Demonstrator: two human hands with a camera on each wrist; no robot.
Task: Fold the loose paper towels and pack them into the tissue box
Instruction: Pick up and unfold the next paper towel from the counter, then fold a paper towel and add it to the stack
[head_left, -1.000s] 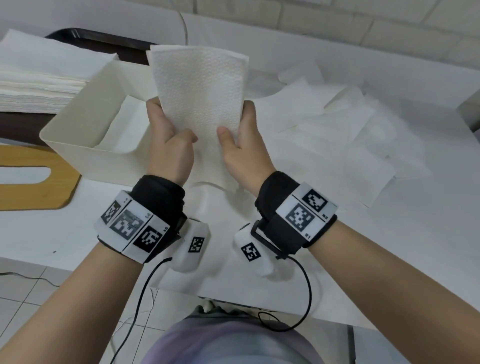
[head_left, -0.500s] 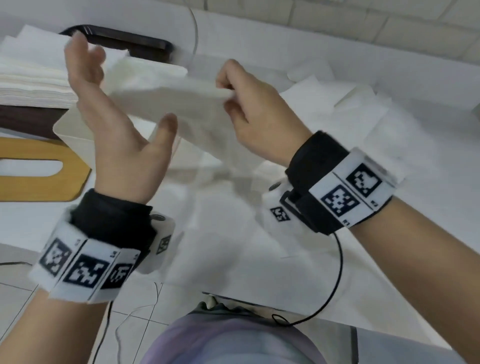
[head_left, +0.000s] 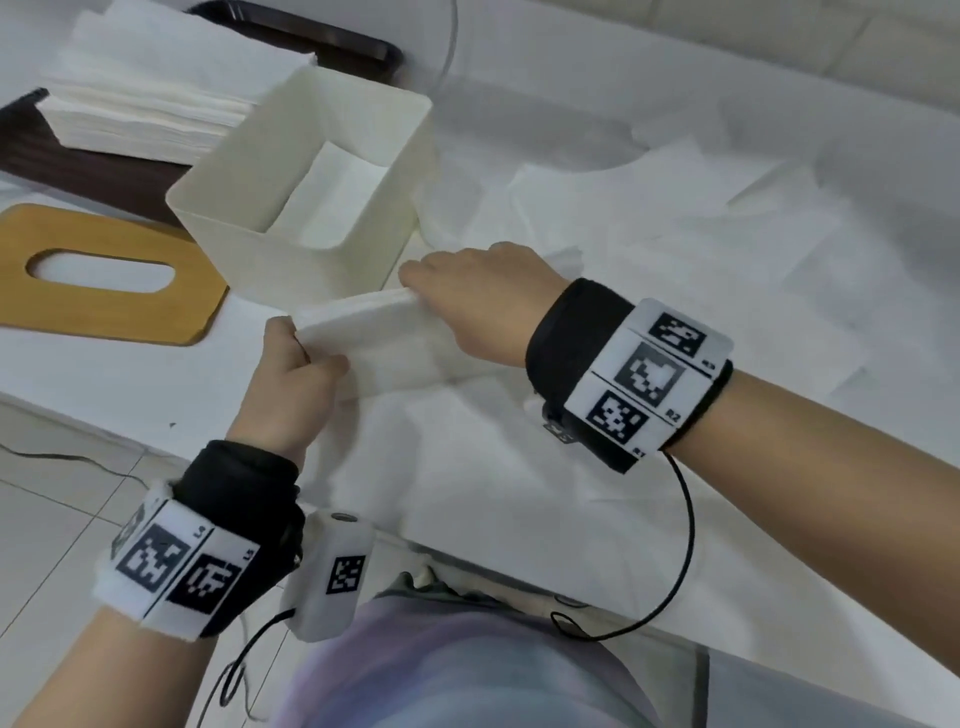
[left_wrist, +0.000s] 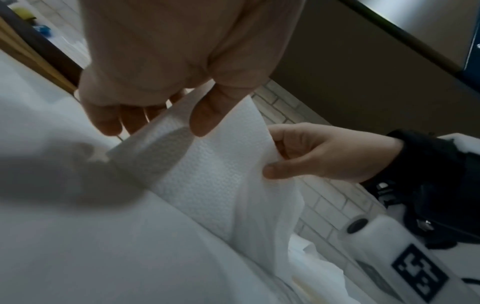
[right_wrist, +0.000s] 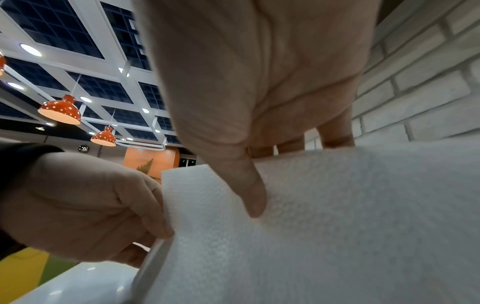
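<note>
The left hand (head_left: 291, 374) pinches one end of a folded paper towel (head_left: 374, 338), thumb on top and fingers curled beneath, while the right hand (head_left: 483, 301) pinches the other end the same way, so the towel hangs between them just above the desk, close to its near edge and just in front of the tissue box (head_left: 311, 171). The fold looks loose to me: the layers gape at the left end, and if either pinch slackens on the way to the box the towel could spring open or sag and go in crooked. It could also catch on the box's near wall, since the opening seems only a little wider than the towel. The box stands open toward the desk's far left, with a folded towel already lying flat inside. Its wooden lid (head_left: 104, 270) with an oval slot lies at the left edge, a stack of towels (head_left: 150, 98) sits on a dark tray at the far left corner, and loose towels (head_left: 675, 218) spread toward the right. The desk is white; pale brick wall behind, tiled floor below.
</note>
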